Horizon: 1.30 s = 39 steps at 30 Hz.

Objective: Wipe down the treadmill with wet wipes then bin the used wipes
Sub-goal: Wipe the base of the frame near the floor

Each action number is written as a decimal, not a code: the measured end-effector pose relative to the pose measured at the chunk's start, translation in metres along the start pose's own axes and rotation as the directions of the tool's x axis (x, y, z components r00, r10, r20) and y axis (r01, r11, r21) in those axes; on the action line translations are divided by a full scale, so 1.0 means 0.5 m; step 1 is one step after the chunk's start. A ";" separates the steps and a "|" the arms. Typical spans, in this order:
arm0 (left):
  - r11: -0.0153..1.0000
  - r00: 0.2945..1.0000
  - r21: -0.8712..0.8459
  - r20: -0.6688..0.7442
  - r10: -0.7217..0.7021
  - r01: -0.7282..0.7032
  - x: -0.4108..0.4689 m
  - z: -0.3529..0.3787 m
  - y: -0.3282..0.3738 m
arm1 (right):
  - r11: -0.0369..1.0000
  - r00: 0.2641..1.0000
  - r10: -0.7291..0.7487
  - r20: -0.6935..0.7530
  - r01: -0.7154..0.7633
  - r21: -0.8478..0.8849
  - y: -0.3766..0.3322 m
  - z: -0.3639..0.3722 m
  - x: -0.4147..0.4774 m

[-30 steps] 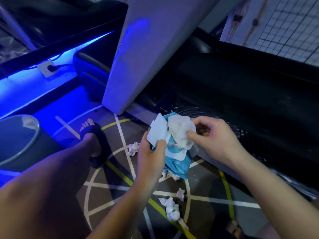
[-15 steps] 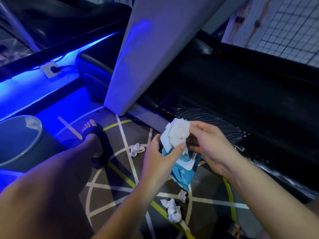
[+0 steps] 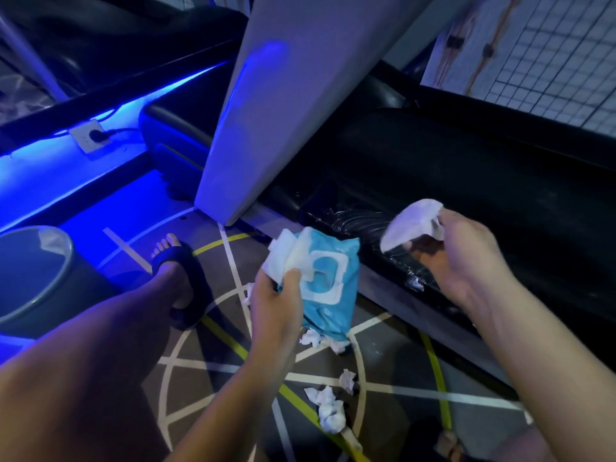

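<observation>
Teal pack [image 3: 328, 288], one, in left hand [image 3: 276, 305]; one wipe [image 3: 408, 225] in right hand [image 3: 463, 261]

Beside the treadmill [image 3: 466, 168], with its upright [image 3: 300, 95] rising behind, the left hand [image 3: 276, 295] holds a wipes pack [image 3: 328, 288] above the floor [image 3: 206, 368]. To its right and apart from it, the right hand [image 3: 463, 258] holds a wipe [image 3: 410, 221] over the treadmill's edge. Below the pack lie crumpled wipes [image 3: 328, 408]. A bin [image 3: 36, 271] stands far left, beyond a sandalled foot [image 3: 180, 268], with perhaps a wipe inside.
</observation>
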<state>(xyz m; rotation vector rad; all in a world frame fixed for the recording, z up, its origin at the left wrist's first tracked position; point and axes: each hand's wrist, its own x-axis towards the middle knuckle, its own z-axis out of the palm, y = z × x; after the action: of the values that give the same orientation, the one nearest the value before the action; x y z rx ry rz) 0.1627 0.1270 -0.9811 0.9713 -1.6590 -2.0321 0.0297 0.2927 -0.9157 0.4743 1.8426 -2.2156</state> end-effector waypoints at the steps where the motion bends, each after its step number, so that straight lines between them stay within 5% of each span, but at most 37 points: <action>1: 1.000 0.999 -0.025 -0.033 -0.013 0.013 0.005 -0.003 0.000 | 0.999 0.999 0.044 0.001 -0.044 0.019 0.008 -0.002 0.004; 7: 0.988 0.988 -0.145 -0.138 -0.065 0.045 0.033 -0.028 -0.004 | 0.956 0.961 0.276 0.035 -0.278 0.097 0.066 0.000 0.037; 12: 0.988 0.979 -0.141 -0.182 -0.089 0.064 0.056 -0.048 -0.005 | 0.965 0.983 0.183 0.029 -0.174 -0.195 0.095 0.023 0.058; 14: 0.987 0.977 -0.144 -0.192 -0.097 0.070 0.063 -0.055 -0.004 | 0.936 1.000 -0.013 -0.022 0.004 -0.352 0.105 0.041 0.072; 16: 0.986 0.975 -0.151 -0.201 -0.099 0.069 0.073 -0.062 -0.004 | 0.789 0.933 -0.358 -0.030 0.285 -0.544 0.108 0.064 0.086; 18: 0.987 0.972 -0.150 -0.215 -0.092 0.060 0.085 -0.070 -0.007 | 0.569 0.789 -0.610 0.075 0.502 -0.651 0.111 0.094 0.102; 21: 0.992 0.970 -0.113 -0.231 -0.081 0.056 0.109 -0.087 -0.011 | 0.214 0.562 -0.750 0.348 0.704 -0.677 0.148 0.168 0.166; 22: 0.994 0.968 -0.098 -0.238 -0.077 0.055 0.117 -0.092 -0.012 | 0.126 0.541 -0.718 0.438 0.720 -0.683 0.175 0.190 0.195; 27: 0.998 0.968 -0.036 -0.244 -0.052 0.045 0.150 -0.113 -0.020 | -0.301 0.667 -0.367 0.648 0.575 -0.761 0.349 0.225 0.253; 39: 0.996 0.978 -0.056 -0.191 -0.084 0.075 0.172 -0.067 -0.009 | -0.580 0.745 -0.252 0.617 0.395 -0.713 0.357 0.238 0.262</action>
<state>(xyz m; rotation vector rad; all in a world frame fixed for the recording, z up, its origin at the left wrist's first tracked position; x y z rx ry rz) 0.1258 0.0486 -1.0131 1.1942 -1.4848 -1.9477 -0.0380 0.1469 -1.1090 -0.8856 3.1093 0.3941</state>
